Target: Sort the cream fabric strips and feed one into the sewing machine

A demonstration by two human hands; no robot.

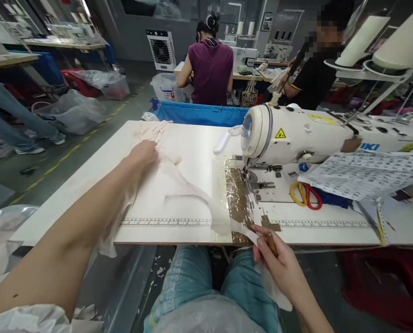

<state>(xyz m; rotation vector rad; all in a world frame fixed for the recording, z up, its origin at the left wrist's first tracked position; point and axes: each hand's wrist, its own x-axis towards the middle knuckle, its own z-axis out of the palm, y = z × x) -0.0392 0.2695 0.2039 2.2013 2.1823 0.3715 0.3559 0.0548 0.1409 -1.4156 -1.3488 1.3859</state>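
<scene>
My left hand (144, 154) reaches far over the white sewing table (98, 166), fingers curled down on a piece of sheer cream fabric (178, 182) that trails across the table toward me. My right hand (278, 263) sits at the table's front edge, pinching the near end of that fabric together with a small brown-handled tool (272, 243). The white sewing machine (297, 134) stands just right of the fabric, its needle area (250, 178) over a shiny taped patch (236, 199).
Yellow-and-red scissors (305, 194) and a printed sheet (362, 173) lie under the machine arm. A ruler strip (165, 223) runs along the front edge. A blue bin (199, 114) stands behind the table. Two people work at benches beyond. Plastic bags lie on the floor at left.
</scene>
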